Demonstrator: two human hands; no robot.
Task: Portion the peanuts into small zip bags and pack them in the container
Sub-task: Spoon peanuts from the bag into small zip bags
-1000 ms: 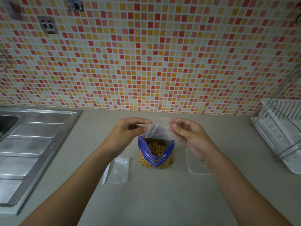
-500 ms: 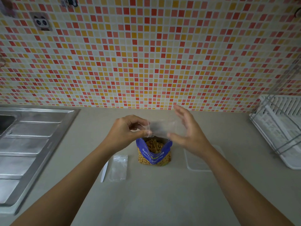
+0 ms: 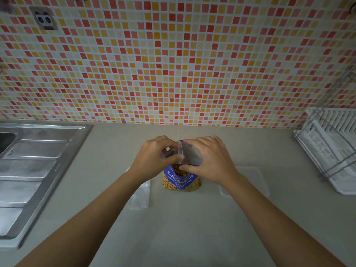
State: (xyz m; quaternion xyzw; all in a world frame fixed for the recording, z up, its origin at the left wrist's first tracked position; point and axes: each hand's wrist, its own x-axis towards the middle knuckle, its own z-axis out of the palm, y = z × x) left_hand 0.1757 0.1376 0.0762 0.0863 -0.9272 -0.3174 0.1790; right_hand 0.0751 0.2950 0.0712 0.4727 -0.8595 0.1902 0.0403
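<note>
A blue peanut pack (image 3: 181, 180) stands open on the counter, full of peanuts. Just above its mouth I hold a small clear zip bag (image 3: 189, 154). My left hand (image 3: 154, 158) pinches the bag's left rim between thumb and fingers. My right hand (image 3: 208, 158) wraps around the bag's right side, thumb under it. The bag looks empty. A clear plastic container (image 3: 256, 180) lies on the counter right of the pack, partly hidden by my right forearm. A stack of spare clear zip bags (image 3: 141, 197) lies left of the pack.
A steel sink drainboard (image 3: 32, 170) fills the left side. A white dish rack with wire frame (image 3: 331, 149) sits at the right edge. A tiled wall (image 3: 173, 64) rises behind the counter (image 3: 183, 228).
Both hands have lowered the zip bag toward the pack's mouth. My right hand, open half a second ago, now wraps round the bag's right side.
</note>
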